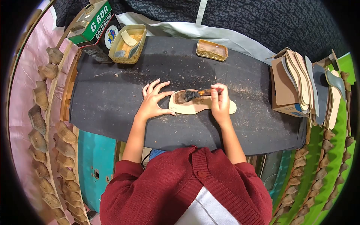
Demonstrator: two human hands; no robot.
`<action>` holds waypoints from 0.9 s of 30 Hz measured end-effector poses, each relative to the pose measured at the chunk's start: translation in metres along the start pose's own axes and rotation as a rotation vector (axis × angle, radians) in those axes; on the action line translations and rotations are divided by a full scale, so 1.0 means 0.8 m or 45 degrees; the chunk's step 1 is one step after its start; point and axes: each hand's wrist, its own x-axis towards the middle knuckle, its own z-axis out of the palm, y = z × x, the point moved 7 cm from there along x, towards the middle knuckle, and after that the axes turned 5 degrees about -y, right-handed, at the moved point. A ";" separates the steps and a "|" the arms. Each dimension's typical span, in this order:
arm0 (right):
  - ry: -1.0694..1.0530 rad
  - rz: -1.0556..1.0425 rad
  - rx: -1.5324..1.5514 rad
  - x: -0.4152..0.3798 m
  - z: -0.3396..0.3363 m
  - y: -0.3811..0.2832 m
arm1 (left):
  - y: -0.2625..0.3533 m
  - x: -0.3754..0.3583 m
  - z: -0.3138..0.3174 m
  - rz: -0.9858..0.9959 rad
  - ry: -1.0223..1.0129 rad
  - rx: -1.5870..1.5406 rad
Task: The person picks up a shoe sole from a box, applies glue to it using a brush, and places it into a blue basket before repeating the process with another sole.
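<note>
A pale shoe insole point(193, 107) lies flat on the dark cloth, its wide end to the left. My left hand point(153, 102) steadies that end, with thumb and index finger at its edges and the other fingers spread. In my right hand point(222, 102) is a brush point(204, 92), gripped by its stained handle. Its dark bristles press on the wide end, where a brown wet-looking patch point(180, 97) covers the upper part. The narrow end of the insole extends past my right hand.
A glue can point(95, 32) stands at the back left beside a crusted tub point(140, 47) holding pale and grey pieces. A shallow tray point(212, 50) sits at the back. At right, a cardboard box point(283, 84) holds stacked insoles point(298, 78). Shoe lasts point(40, 95) line racks on both sides.
</note>
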 end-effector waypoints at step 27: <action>0.081 0.082 -0.083 -0.019 0.001 0.006 | -0.001 0.000 0.001 0.018 0.001 0.008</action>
